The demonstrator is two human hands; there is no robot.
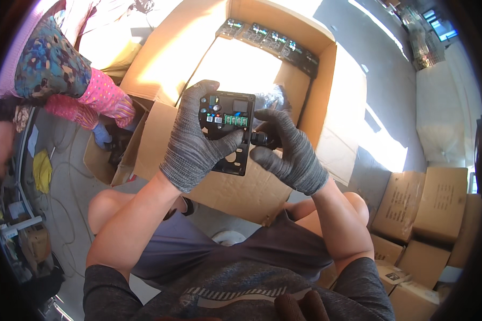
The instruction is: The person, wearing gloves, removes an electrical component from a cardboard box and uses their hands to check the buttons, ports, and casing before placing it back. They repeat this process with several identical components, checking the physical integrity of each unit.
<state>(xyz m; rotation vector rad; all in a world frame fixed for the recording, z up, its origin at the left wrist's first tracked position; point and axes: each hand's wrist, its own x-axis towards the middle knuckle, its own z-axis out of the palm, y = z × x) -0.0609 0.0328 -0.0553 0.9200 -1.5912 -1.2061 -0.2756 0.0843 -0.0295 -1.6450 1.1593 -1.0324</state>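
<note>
My left hand (193,142), in a grey knitted glove, grips a black electronics housing (236,160) from its left side, the thumb lying across its face. Inside the housing show a circuit board with a green terminal block (235,120) and small round parts. At the housing's right edge sits a black cable gland (260,139). My right hand (292,152), gloved alike, has its fingers closed around the gland from the right. Below the housing stands a large open cardboard box (321,107), with several black packed units (276,40) along its far wall.
At the left, a co-worker in pink dotted sleeves (104,96) reaches into a smaller cardboard box (99,163). Closed cartons (439,203) are stacked at the right. A yellow cloth (42,171) and cables lie on the left. A clear plastic bag (273,99) lies in the large box.
</note>
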